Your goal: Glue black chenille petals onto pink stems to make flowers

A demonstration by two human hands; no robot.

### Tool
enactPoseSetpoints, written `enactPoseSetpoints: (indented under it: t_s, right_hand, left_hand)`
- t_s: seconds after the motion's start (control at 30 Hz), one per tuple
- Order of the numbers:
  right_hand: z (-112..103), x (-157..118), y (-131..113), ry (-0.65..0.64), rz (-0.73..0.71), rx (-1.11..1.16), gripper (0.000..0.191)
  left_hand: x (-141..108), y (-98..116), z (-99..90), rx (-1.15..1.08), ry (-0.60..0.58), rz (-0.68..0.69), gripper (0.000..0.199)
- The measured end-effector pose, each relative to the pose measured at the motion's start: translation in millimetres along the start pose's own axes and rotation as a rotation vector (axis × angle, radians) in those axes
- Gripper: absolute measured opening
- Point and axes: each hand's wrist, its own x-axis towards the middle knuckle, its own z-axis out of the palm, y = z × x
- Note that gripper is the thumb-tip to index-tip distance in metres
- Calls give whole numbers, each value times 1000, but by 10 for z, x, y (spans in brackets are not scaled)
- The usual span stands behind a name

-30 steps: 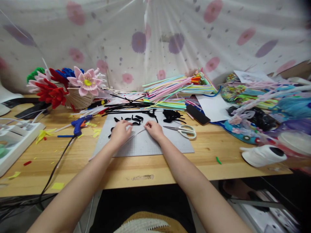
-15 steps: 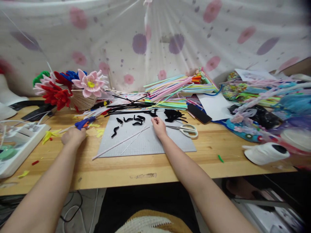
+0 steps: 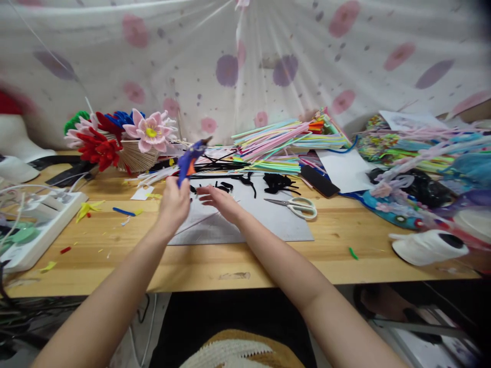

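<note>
My left hand (image 3: 175, 204) is closed round the handle of a blue hot glue gun (image 3: 191, 159) with an orange trigger, held up over the left edge of a grey mat (image 3: 276, 225). Close to its right, my right hand (image 3: 220, 202) reaches over the mat with fingers stretched out and apart, nothing visible in them. Short bent black pipe-cleaner pieces (image 3: 227, 187) lie beside its fingertips, partly hidden. A bent black pipe cleaner (image 3: 252, 185) and a black fuzzy bundle (image 3: 279, 183) rest further right. A thin pale stick (image 3: 195, 223) lies partly under my hands.
Open-bladed scissors (image 3: 301, 208) lie at the mat's right, near a dark phone-like slab (image 3: 319, 181). Pastel pipe cleaners (image 3: 276, 140) are heaped behind. Fuzzy flowers (image 3: 149, 132) and a white power strip (image 3: 49, 230) stand left; a white thread cone (image 3: 427, 248) lies right.
My left hand has raised the glue gun off the table and brought it right, above the mat. My right hand has moved left, and its fingers have spread from a pinch.
</note>
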Motion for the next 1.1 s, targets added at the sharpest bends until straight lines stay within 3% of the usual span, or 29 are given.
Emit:
enactPoseSetpoints:
  t_s: [0.1,0.17,0.23,0.3,0.37,0.47,0.6,0.73,0.83,0.93,1.0,1.1]
  right_hand:
    - [20,81,-226,-51,-23,125,60]
    - [-93,117,-340,-7,-59,162,58]
    - [-252,134,-409,53,-49,192,52]
    - [-419,134,-443,173,-34,244,41]
    - [-588,112,-458,337,-77,323,28]
    - [-866,24,-450,511,-159,373,24]
    - [-1197,-194,-326,490,-151,159,29]
    - [-1310,-417,-101,418,-93,57,28]
    - [-1293,-519,10,371,-22,76,33]
    - [-1270,-552,36,326,18,105,41]
    - [-1266,-548,32,328,28,104,41]
    - [-1272,-534,28,369,53,54,38]
  left_hand:
    - [-73,307,353,-322,-128,81,15]
    - [-31,422,555,-512,-273,-15,23]
    - [46,450,707,-700,-490,-96,32]
    - [104,385,801,-703,-639,-154,38]
    - [106,236,842,-472,-602,-111,36]
    - [-8,-68,843,92,-385,171,21]
    - [-239,-365,877,521,-413,407,19]
    - [-331,-423,982,690,-356,463,22]
    - [-277,-400,1009,674,-331,390,25]
    - [-166,-373,981,490,-350,212,26]
    - [-93,-365,955,252,-415,91,18]
    - [-25,-383,922,-205,-613,-191,8]
